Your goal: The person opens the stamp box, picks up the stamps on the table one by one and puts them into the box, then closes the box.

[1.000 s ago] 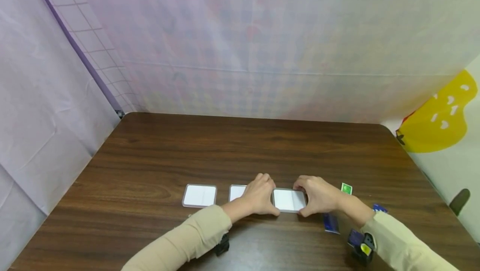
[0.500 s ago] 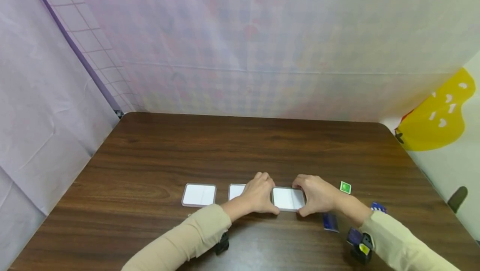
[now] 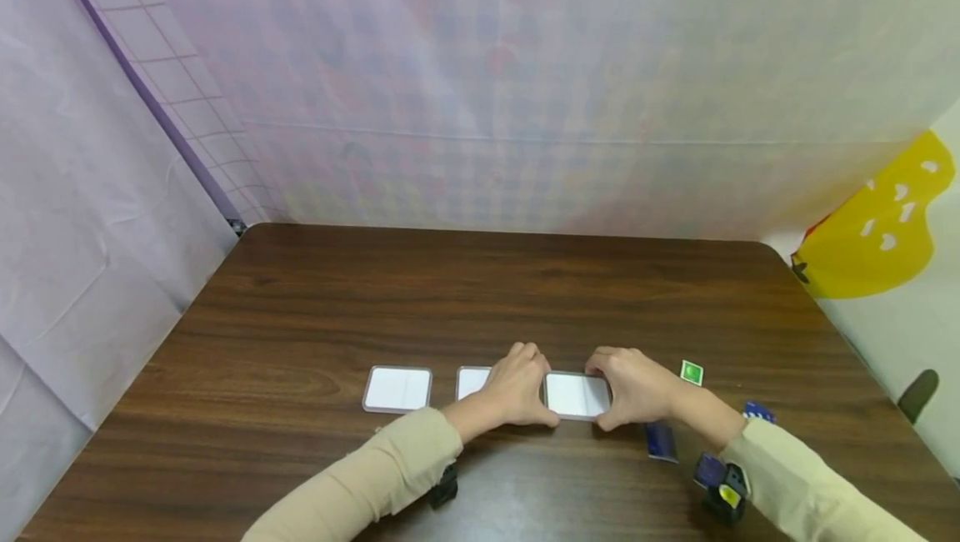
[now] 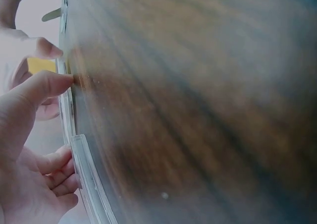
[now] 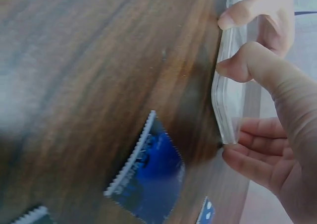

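Three flat, clear-rimmed plastic cases with white faces lie in a row on the brown wooden table (image 3: 480,292). My left hand (image 3: 514,388) and right hand (image 3: 637,390) hold the rightmost case (image 3: 576,395) from its two sides, thumbs at the near edge and fingers at the far edge. In the right wrist view the thumb and fingers of the right hand (image 5: 292,130) pinch the end of this clear case (image 5: 229,100). Part of the middle case (image 3: 472,381) is hidden behind my left hand. The left case (image 3: 397,389) lies apart, untouched.
A small green-and-white piece (image 3: 692,372) lies beyond my right forearm. Near that forearm lie a dark blue packet (image 3: 662,442) with a serrated edge, another blue piece (image 3: 759,411) and a purplish piece (image 3: 708,470). A pale patterned curtain (image 3: 495,92) hangs behind the table.
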`<action>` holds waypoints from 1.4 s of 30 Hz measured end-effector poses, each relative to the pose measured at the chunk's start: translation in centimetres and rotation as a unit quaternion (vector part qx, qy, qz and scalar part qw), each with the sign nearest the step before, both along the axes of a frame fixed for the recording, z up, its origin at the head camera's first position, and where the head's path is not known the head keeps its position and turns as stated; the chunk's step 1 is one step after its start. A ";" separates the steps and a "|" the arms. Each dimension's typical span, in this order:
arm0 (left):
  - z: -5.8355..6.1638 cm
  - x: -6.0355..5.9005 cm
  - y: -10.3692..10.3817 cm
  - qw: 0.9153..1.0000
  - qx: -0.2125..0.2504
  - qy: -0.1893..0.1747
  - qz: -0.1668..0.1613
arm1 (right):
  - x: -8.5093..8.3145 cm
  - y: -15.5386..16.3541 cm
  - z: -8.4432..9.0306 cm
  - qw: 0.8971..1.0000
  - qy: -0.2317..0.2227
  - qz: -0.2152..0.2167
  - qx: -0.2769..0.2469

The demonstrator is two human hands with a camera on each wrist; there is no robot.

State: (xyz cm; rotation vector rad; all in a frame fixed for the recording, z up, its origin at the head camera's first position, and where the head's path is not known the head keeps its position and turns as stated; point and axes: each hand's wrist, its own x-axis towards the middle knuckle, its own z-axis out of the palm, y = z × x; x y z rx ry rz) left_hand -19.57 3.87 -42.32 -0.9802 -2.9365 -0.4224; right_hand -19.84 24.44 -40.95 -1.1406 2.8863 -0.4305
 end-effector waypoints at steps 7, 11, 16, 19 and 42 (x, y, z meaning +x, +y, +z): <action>-0.1 0.0 0.2 1.000 -0.010 0.009 -0.002 | -0.3 -0.2 0.7 0.999 -0.014 0.010 0.031; 0.0 0.0 0.2 1.000 -0.015 0.000 -0.002 | -0.6 -0.3 1.0 0.999 -0.019 0.016 0.038; 0.0 0.0 0.2 1.000 -0.019 -0.001 0.000 | -0.6 -0.2 1.0 0.999 -0.006 0.030 0.030; 0.0 0.0 0.3 1.000 -0.019 0.000 0.000 | -0.6 -0.2 0.9 0.999 -0.001 0.030 0.026; 0.1 -0.2 0.2 0.999 0.011 -0.038 0.022 | 0.0 -0.1 0.8 1.000 -0.014 -0.005 0.024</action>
